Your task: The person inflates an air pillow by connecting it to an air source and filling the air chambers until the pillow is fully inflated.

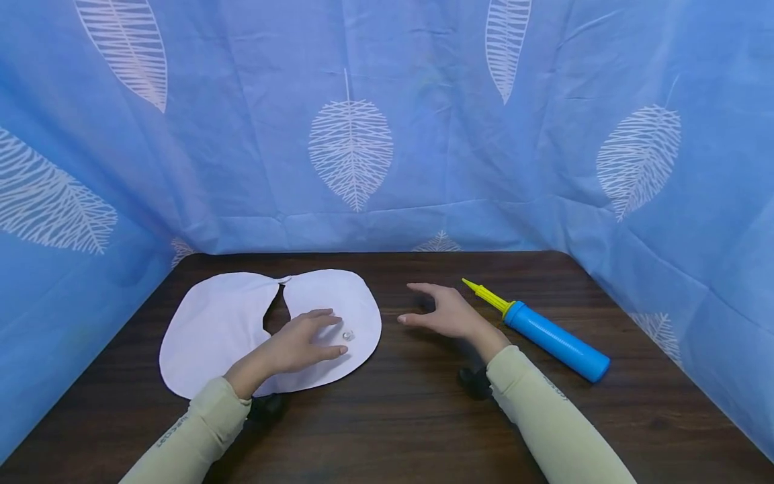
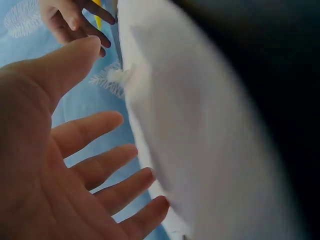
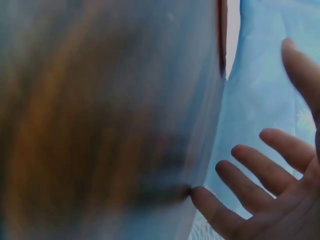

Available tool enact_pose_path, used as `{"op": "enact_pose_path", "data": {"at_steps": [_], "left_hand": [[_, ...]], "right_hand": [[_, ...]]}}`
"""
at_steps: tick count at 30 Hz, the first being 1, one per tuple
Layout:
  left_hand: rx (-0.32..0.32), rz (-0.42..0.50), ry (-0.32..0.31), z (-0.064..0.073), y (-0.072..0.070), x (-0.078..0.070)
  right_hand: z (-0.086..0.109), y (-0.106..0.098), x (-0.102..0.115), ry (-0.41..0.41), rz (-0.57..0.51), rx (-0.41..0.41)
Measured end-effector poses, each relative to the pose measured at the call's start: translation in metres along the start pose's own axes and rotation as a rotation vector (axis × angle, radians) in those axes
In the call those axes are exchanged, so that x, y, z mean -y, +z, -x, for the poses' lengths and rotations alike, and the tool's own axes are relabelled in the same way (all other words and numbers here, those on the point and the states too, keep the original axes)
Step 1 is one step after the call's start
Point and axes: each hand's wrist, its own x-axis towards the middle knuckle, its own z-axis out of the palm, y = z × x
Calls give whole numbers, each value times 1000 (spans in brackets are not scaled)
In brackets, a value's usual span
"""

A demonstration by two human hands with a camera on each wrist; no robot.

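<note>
A flat white U-shaped inflatable neck pillow [image 1: 211, 323] lies on the table, with a small clear valve [image 1: 347, 335] on its right lobe. Over that lobe is my left hand [image 1: 296, 344], thumb and fingers spread around the valve and holding nothing. In the left wrist view, the fingertips are close to the white fabric [image 2: 200, 120]; whether they touch it I cannot tell. My right hand [image 1: 447, 312] is above the table between the pillow and a hand pump [image 1: 556, 339] with a blue barrel and yellow nozzle. Its fingers are extended and grip nothing.
The dark wooden table [image 1: 387, 430] carries the pillow on the left and the pump on the right. A blue curtain [image 1: 423, 168] with white leaf prints hangs behind and along both sides.
</note>
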Motion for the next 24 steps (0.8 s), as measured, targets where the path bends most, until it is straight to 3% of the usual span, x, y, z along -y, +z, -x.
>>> {"op": "enact_pose_path", "data": {"at_steps": [11,20,24], "left_hand": [[-54,-10,107,4,8,15],[-93,17,80,2,10,19],[-83,18,54,4,15,16]], "right_hand": [[1,8,-11,47,-110,6],[-1,5,-15,36,-125,2],[5,9,-17,57,-131,12]]}}
